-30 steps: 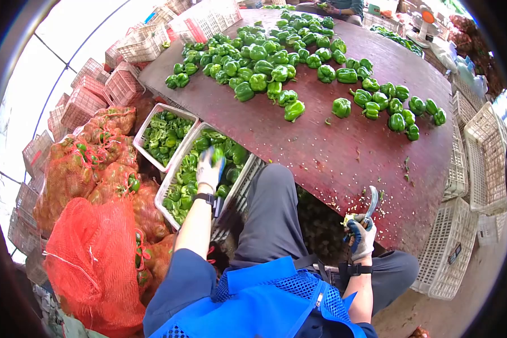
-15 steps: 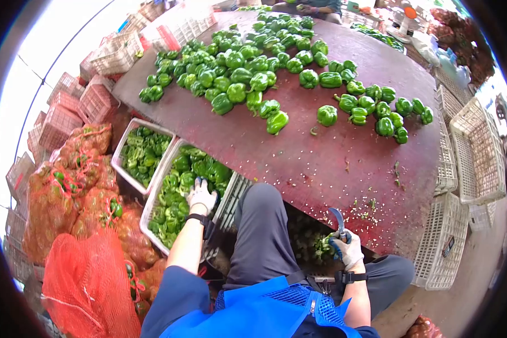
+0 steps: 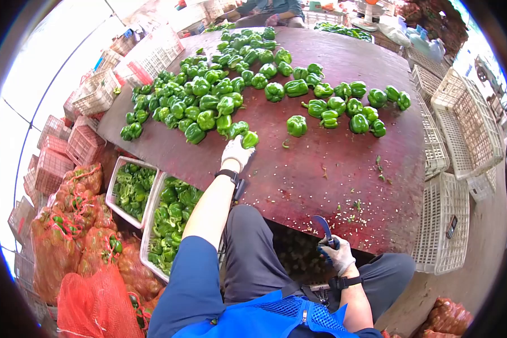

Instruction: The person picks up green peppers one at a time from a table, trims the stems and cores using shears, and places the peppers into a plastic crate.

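My gloved left hand point(image 3: 236, 153) reaches onto the table's near edge, its fingers curled against a green bell pepper point(image 3: 249, 139) at the front of the pile. Part of the fingers is hidden behind that pepper. In my gloved right hand point(image 3: 338, 254), held low by my right knee, is a knife with a curved blade point(image 3: 323, 226), point up. Many more green bell peppers point(image 3: 200, 87) lie heaped and scattered over the reddish table point(image 3: 298, 177). Beside my left leg, a white crate point(image 3: 146, 253) holds cut green peppers point(image 3: 166, 225).
A second white crate point(image 3: 114, 197) of green pieces stands farther left, near red mesh sacks point(image 3: 93, 307). Plastic crates point(image 3: 442, 225) line the right side. Seeds and scraps point(image 3: 355, 208) litter the table's near right. Another person point(image 3: 270, 12) sits across the table.
My left hand has left the crate of cut peppers and moved up to a pepper on the table. Green scraps by my right hand are gone; the knife stays in it. The view has shifted.
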Available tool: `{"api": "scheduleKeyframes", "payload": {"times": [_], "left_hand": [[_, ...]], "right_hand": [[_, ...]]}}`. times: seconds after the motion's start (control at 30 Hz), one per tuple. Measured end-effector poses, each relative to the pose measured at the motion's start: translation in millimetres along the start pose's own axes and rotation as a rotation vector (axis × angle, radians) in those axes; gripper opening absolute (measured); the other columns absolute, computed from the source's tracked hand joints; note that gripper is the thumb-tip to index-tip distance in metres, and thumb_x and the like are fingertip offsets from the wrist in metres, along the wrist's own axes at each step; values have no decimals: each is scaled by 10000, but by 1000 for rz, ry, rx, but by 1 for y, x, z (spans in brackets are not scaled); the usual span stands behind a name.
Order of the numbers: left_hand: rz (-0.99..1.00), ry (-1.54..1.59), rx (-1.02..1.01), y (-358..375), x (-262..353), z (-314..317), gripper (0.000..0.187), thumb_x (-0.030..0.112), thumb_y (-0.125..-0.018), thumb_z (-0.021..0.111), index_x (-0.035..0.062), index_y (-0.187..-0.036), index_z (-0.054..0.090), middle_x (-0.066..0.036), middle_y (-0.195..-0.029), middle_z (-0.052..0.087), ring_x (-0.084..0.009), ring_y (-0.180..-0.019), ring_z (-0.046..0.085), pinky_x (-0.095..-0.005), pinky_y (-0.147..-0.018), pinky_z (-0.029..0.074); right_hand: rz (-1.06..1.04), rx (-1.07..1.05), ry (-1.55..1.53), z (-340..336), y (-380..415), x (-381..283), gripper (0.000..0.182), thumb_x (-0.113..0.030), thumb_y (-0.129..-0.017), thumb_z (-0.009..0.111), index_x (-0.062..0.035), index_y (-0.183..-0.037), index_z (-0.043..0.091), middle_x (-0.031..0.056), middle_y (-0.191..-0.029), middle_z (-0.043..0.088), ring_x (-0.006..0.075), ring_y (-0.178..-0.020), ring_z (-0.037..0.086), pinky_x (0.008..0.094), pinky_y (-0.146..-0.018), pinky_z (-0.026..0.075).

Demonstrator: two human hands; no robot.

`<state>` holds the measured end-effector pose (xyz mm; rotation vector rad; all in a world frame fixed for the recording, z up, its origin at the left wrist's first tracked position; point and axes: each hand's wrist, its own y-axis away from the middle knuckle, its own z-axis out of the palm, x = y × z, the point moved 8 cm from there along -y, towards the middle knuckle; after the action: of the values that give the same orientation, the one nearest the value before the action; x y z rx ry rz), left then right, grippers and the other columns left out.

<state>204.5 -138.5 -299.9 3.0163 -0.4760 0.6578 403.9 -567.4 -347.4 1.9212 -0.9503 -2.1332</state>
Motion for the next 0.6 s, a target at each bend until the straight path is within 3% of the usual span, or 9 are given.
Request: {"api": "scheduleKeyframes", "payload": {"times": [0.1, 0.2, 0.23, 0.37, 0.43, 0.53, 0.6], "left_hand": [[-42, -177, 0, -4, 10, 14, 667, 403, -816, 680, 78, -1370, 500, -222, -1177, 635, -377, -1098, 614, -440, -968, 485], [95, -138, -97, 14, 34, 17, 604, 325, -791, 709, 74, -1319, 559, -182, -1219, 632, -349, -1119, 615, -415, -989, 481], [319, -102, -77, 25, 47, 22, 580, 257, -753, 746, 105, -1293, 597, -164, -1263, 616, -337, -1136, 613, -392, -1004, 484], [777, -29, -481, 96, 136, 37, 589, 112, -718, 759, 158, -1290, 621, -151, -1319, 595, -346, -1204, 582, -398, -1032, 481], [753, -9, -623, 117, 152, 56, 634, 109, -711, 770, 160, -1321, 604, -160, -1400, 546, -359, -1268, 540, -400, -1072, 453], [748, 47, -562, 138, 169, 65, 674, 168, -708, 815, 141, -1342, 587, -168, -1411, 536, -370, -1269, 535, -404, -1079, 442], [503, 135, -297, 134, 166, 53, 743, 220, -707, 856, 63, -1364, 546, -198, -1382, 555, -349, -1273, 543, -386, -1073, 441]], "right_hand": [[26, -6, -53, -2, -4, 4, 139, -98, -840, 729, -67, -959, 665, 2, -735, 632, 81, -629, 581, 248, -527, 458], [-70, 10, -149, -5, -10, 1, 159, -141, -852, 718, -64, -981, 666, 2, -751, 639, 85, -640, 592, 244, -519, 458], [-9, 35, -207, -7, -11, 6, 155, -149, -863, 712, -65, -985, 667, 4, -772, 639, 88, -649, 600, 248, -513, 463], [-23, 104, -263, -13, -17, 5, 238, -243, -901, 711, -60, -1040, 651, 8, -807, 620, 93, -641, 595, 254, -493, 466], [-17, 127, -322, -14, -18, 9, 265, -261, -906, 710, -58, -1064, 646, 10, -806, 618, 92, -639, 594, 253, -487, 467], [-35, 161, -350, -18, -18, 13, 272, -270, -909, 709, -60, -1070, 646, 9, -797, 619, 93, -626, 609, 259, -483, 481], [-30, 167, -318, -20, -18, 12, 246, -265, -937, 671, -72, -1084, 629, 4, -831, 640, 105, -630, 629, 260, -497, 478]]}}
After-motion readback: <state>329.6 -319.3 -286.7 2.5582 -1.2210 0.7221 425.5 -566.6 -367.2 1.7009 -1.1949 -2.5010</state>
